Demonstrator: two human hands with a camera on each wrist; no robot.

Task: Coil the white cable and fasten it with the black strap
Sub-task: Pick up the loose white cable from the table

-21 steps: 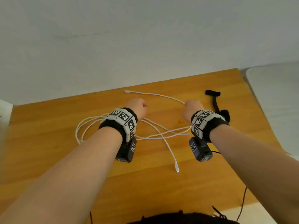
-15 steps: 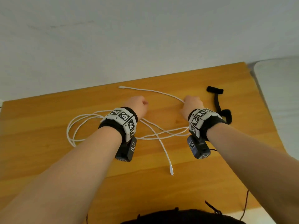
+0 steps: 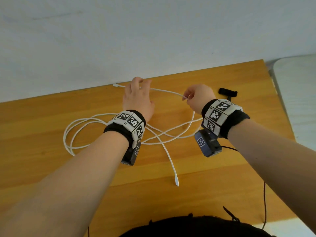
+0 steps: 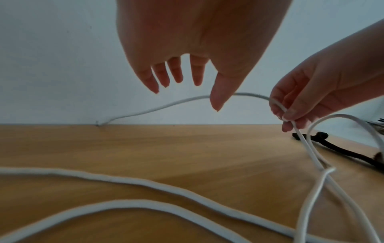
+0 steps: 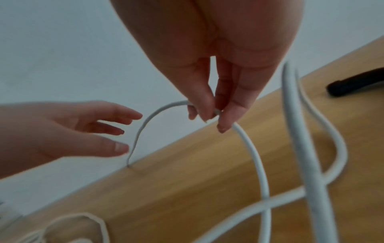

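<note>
Left hand (image 3: 137, 98) reached forward, fingers spread, empty | right hand (image 3: 198, 98) pinches thin white cable (image 3: 168, 91) | uncoiled; black fabric strap (image 3: 227, 92) untouched beyond right fingers.

Soft, even daylight is filling the head view, no glare anywhere. Wide-angle distortion is bending the table (image 3: 248, 86) edge toward 3 o'clock. Both wrist views are looking dimmer, palms going dark against the pale wall (image 4: 51, 57). The white cable (image 5: 299, 131) is blurring up close around 5 o'clock.

Plain indoor room, type unclear: honey-coloured wooden tabletop (image 3: 222, 168) against bare pale grey-white wall (image 3: 153, 31) at 12 o'clock; pale rounded-corner surface (image 3: 297, 86) at 2 o'clock.
</note>
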